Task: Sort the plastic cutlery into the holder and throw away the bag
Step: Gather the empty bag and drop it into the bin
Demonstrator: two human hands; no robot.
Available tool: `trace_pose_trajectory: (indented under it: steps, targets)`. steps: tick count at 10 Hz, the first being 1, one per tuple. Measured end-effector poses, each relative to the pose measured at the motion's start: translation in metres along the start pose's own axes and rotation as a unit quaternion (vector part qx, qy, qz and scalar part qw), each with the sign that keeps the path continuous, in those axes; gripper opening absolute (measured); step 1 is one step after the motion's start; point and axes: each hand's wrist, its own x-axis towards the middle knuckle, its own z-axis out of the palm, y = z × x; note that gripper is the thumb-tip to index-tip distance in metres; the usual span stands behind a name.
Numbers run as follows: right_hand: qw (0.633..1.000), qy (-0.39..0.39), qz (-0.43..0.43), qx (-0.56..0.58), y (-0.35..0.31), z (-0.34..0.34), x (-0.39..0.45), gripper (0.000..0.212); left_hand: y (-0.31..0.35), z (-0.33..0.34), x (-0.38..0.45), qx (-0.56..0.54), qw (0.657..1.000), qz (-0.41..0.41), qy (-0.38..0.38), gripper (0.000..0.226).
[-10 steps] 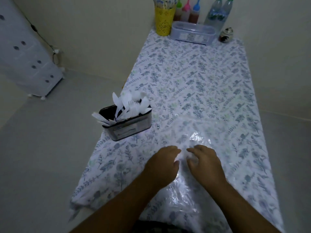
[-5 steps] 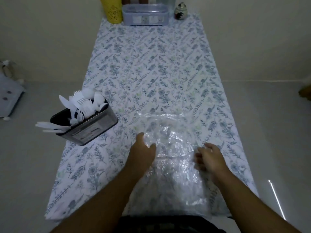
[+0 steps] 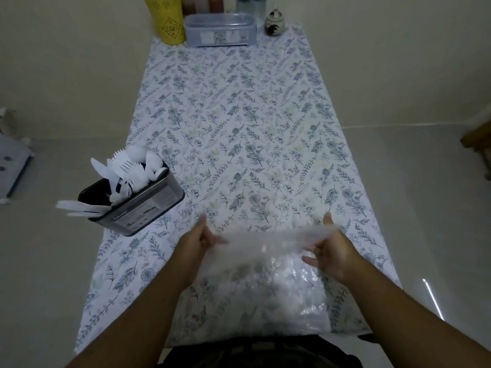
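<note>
A clear crinkled plastic bag [image 3: 268, 272] lies at the near end of the floral-clothed table [image 3: 239, 123], its far edge lifted and stretched between my hands. My left hand [image 3: 198, 245] pinches the bag's left corner with curled fingers. My right hand [image 3: 329, 248] grips the right corner, thumb up. At the table's left edge stands a dark rectangular holder [image 3: 138, 205] filled with white plastic cutlery [image 3: 130, 168]: forks and spoons upright, knives sticking out to the left.
At the far end stand a yellow perforated cup [image 3: 168, 21], a clear lidded box [image 3: 220, 29], sauce bottles behind it and a small ceramic jar [image 3: 273, 22]. A white drawer unit [image 3: 13, 160] is on the floor at left.
My hands moved apart to the bag's far corners and lifted its far edge off the table, where before they pressed on it. The camera view shifted right and down.
</note>
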Motion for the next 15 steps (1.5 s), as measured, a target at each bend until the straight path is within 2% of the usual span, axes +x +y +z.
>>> trace_pose_trajectory:
  steps: [1,2,3,4,5,6,7,8,9,10,11,12,13,14,15]
  targets:
    - [0.996,-0.026,-0.057,-0.060,0.005,-0.002,-0.018,0.048,-0.001,-0.021,-0.007,0.230,0.968,0.064,-0.077,0.048]
    - [0.978,-0.001,-0.060,-0.200,0.017,0.000,-0.030,0.070,-0.004,-0.021,-0.014,0.347,0.929,0.092,-0.091,0.039]
    - [0.938,0.083,-0.055,-0.331,0.033,0.014,-0.035,0.066,-0.022,-0.003,-0.022,0.472,0.858,0.202,-0.001,0.047]
    - [0.905,0.241,-0.108,-0.333,0.049,0.027,-0.039,0.040,-0.043,0.009,-0.033,0.558,0.771,0.301,0.050,0.048]
    - [0.942,0.242,-0.149,-0.178,0.057,0.041,-0.057,0.023,-0.055,0.025,-0.043,0.554,0.743,0.370,-0.062,0.043]
    - [0.936,0.245,-0.218,-0.130,0.055,0.048,-0.074,0.021,-0.057,0.044,-0.044,0.583,0.728,0.344,-0.110,0.059]
    - [0.960,0.186,-0.206,-0.039,0.053,0.037,-0.082,0.026,-0.054,0.070,-0.042,0.593,0.731,0.321,-0.106,0.065]
    - [0.978,0.103,-0.163,0.078,0.055,0.010,-0.088,0.049,-0.051,0.107,-0.036,0.610,0.723,0.304,-0.117,0.069]
    - [0.982,0.076,-0.130,0.114,0.060,-0.026,-0.092,0.040,-0.055,0.156,-0.035,0.598,0.725,0.302,-0.161,0.075]
    - [0.977,0.144,-0.155,0.029,0.063,-0.077,-0.095,0.037,-0.068,0.219,-0.034,0.623,0.683,0.324,-0.201,0.077]
    - [0.962,0.172,-0.207,-0.038,0.056,-0.136,-0.105,0.038,-0.087,0.290,-0.028,0.649,0.632,0.358,-0.227,0.070]
    - [0.954,0.196,-0.216,-0.065,0.058,-0.201,-0.111,0.047,-0.109,0.365,-0.027,0.689,0.561,0.388,-0.246,0.064]
    - [0.935,0.286,-0.196,-0.068,0.076,-0.260,-0.110,0.056,-0.129,0.433,-0.035,0.701,0.535,0.324,-0.343,0.064]
    - [0.925,0.342,-0.167,-0.019,0.105,-0.300,-0.096,0.049,-0.160,0.483,-0.028,0.707,0.518,0.269,-0.399,0.062]
    - [0.925,0.358,-0.126,-0.016,0.130,-0.327,-0.066,0.048,-0.207,0.517,-0.008,0.735,0.481,0.198,-0.435,0.055]
